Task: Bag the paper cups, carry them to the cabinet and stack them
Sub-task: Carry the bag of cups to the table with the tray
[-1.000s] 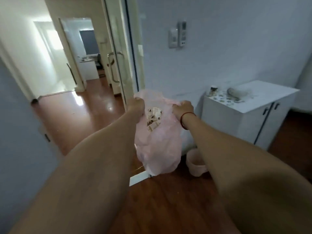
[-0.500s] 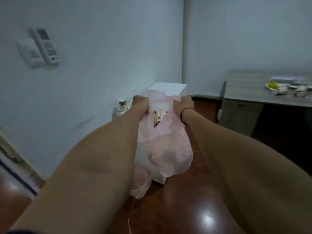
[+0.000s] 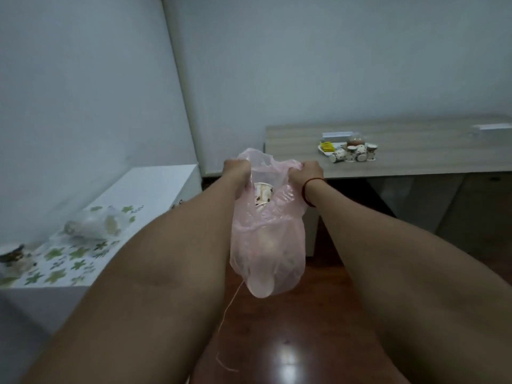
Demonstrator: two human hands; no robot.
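A thin pink plastic bag (image 3: 267,253) hangs in front of me over the wooden floor. My left hand (image 3: 235,169) grips its rim on the left and my right hand (image 3: 310,173) grips the rim on the right, holding its mouth apart. A dotted paper cup (image 3: 263,194) shows inside the mouth; more shapes lower in the bag are blurred. The white cabinet (image 3: 155,187) stands to the left, just beyond my left forearm. Several more dotted paper cups (image 3: 354,153) lie on the wooden desk (image 3: 415,159) ahead on the right.
On the cabinet top lie a leaf-patterned sheet (image 3: 69,259), a clear plastic bundle (image 3: 91,225) and a small jar (image 3: 12,254) at the left edge. A yellow item on a white tray (image 3: 327,146) sits by the desk cups. A loose string (image 3: 227,314) dangles below the bag.
The view has swung right, from the doorway and hall to the room corner with the desk. The cabinet has slid to my left. Both hands still hold the bag.
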